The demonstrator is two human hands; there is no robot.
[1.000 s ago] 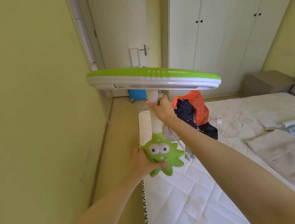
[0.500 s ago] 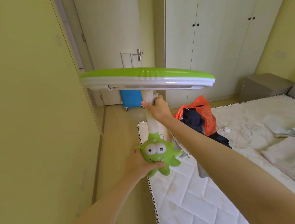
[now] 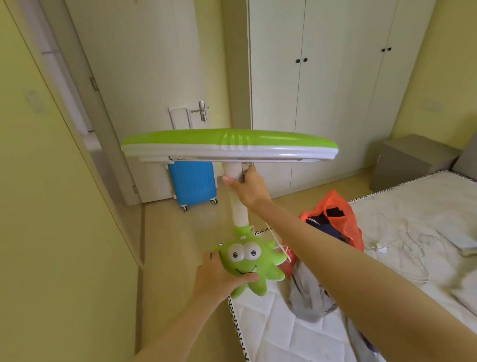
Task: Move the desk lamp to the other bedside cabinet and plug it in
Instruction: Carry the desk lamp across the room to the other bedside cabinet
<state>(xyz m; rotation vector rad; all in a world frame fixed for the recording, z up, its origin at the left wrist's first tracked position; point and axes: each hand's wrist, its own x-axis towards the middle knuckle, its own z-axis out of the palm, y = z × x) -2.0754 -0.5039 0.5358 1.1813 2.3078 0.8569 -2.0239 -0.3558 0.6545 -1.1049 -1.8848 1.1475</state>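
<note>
Carry step in hand. I have the desk lamp (image 3: 228, 147) lifted clear, held out over the floor by the bed (image 3: 303, 342) corner. Left hand (image 3: 217, 278) grip is closed around the green cartoon base (image 3: 250, 263); right hand (image 3: 246, 186) grip, above it, is wrapped on the white neck (image 3: 238, 209) just under the lamp head. Grey bedside cabinet (image 3: 408, 160) sits well beyond the right grip, past the bed. Next, I judge: walk it round the bed foot, minding the trailing cord (image 3: 277, 241).
</note>
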